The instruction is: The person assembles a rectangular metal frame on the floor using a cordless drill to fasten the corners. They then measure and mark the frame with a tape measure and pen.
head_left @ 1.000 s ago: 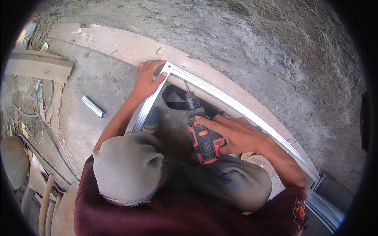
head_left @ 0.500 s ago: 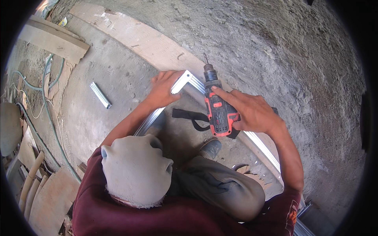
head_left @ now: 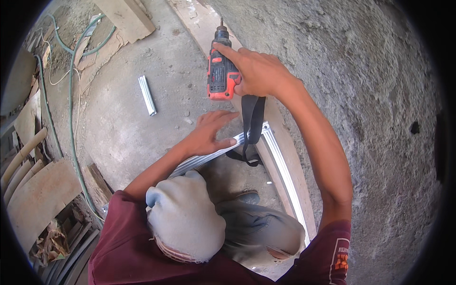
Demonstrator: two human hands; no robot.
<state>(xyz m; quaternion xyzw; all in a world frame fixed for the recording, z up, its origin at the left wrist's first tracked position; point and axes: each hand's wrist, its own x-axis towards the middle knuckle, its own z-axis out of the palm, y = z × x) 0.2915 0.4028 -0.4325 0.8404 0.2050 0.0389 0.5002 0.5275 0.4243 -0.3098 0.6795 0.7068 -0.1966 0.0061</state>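
My right hand [head_left: 261,71] grips a red and black cordless drill [head_left: 219,73], with the index finger laid along its side. The drill lies beyond the joined corner, and its bit points away from me. A black strap [head_left: 253,114] hangs below it, across a silver metal channel. My left hand [head_left: 206,135] rests over that channel [head_left: 202,159], its fingers stretched and the thumb on or just above the metal. The channel meets a second silver channel [head_left: 289,180] at a corner [head_left: 265,127] with a small dark hole.
A short silver channel piece [head_left: 147,96] lies on the concrete floor to the left. A long pale plank [head_left: 297,166] runs under the right channel, beside the rough wall [head_left: 380,104]. At left are a green hose [head_left: 72,118], a board [head_left: 126,19] and stacked scraps [head_left: 47,185].
My right hand has carried the drill away from me and left, past the corner. My left hand has loosened from the corner and sits further along the left channel. The view has shifted too.
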